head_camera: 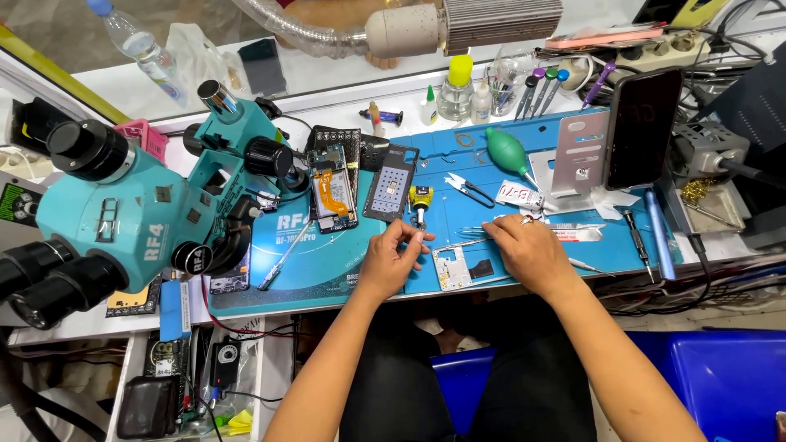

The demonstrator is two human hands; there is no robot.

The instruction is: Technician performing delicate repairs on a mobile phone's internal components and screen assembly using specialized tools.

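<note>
My left hand point(393, 258) pinches the shaft of a small screwdriver with a yellow handle point(420, 198), standing upright on the blue work mat point(573, 254). My right hand point(528, 250) rests fingers-down on the mat, over a pair of tweezers point(473, 232) whose tips point left. A silver phone mid-frame piece point(452, 268) lies between the two hands near the front edge. An opened phone point(332, 188) with an orange flex cable and a dark back plate point(390, 182) lie just behind my left hand.
A teal stereo microscope point(139, 217) fills the left side. A green air blower point(508, 151), small cutters point(467, 188), a glue tube point(521, 196), bottles, a metal stand holding a dark phone point(643, 127) and screwdrivers point(634, 233) crowd the back and right. Open drawer below left.
</note>
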